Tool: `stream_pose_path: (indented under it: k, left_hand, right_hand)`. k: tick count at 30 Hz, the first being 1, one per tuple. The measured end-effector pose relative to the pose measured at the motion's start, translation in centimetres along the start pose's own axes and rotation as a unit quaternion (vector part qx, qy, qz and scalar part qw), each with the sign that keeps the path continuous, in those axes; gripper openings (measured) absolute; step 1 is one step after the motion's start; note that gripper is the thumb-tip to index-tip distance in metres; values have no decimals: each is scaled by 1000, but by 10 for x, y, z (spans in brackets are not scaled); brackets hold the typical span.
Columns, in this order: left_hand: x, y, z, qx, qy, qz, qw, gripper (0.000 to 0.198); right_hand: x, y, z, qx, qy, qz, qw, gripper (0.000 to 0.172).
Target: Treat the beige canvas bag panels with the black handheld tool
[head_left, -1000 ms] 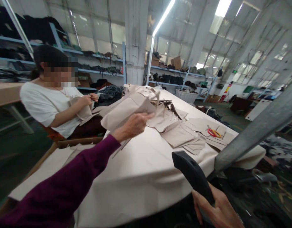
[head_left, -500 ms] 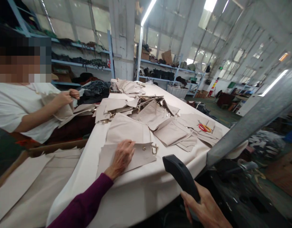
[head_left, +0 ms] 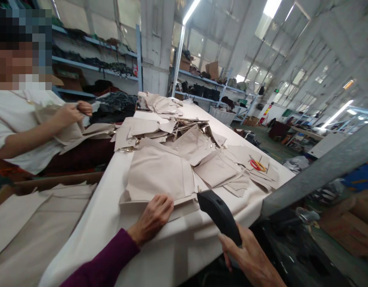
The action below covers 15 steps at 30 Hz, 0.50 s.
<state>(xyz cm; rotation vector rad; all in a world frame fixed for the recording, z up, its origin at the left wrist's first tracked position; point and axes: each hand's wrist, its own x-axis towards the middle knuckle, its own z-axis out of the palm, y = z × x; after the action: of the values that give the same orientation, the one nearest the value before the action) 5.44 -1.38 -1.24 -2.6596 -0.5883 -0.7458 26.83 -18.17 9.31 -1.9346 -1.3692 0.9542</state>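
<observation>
On the white-covered table lies a beige fabric piece [head_left: 160, 171], with a folded front edge facing me. My left hand [head_left: 154, 217] is closed over that edge, fingers curled and pressed onto the fabric. A curved black handheld tool [head_left: 219, 215] is gripped in my right hand [head_left: 246, 255], which is closed around its lower part. The tool's blunt head is near the right corner of the fabric piece; I cannot tell whether they touch. A small metal fitting beside that corner is partly hidden by the tool.
Several beige pieces [head_left: 189, 139] are heaped farther back on the table [head_left: 109, 223]. Red-and-yellow-handled scissors [head_left: 257, 165] lie right. A slanted metal post [head_left: 318, 171] stands at the right edge. A co-worker [head_left: 25, 131] handles fabric at left, behind a box of beige pieces [head_left: 43, 223].
The fabric piece has come toward me with my left hand, and its flap with the metal snap is now mostly out of sight. The black tool is now closer to the fabric's right corner.
</observation>
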Motion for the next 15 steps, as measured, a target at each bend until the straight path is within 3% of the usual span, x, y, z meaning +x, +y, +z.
stream_pose_path:
  k: [2, 7, 15]
  left_hand:
    - [-5, 8, -2, 3, 5, 34, 999, 21]
    - [-12, 13, -2, 6, -33, 25, 999, 23]
    - [-12, 13, -2, -10, -34, 25, 999, 24]
  right_hand:
    - [-4, 1, -7, -20, 1, -1, 1000, 27]
    - [-16, 4, -11, -51, -5, 16, 999, 28]
    - [-6, -14, 19, -17, -30, -7, 999, 26]
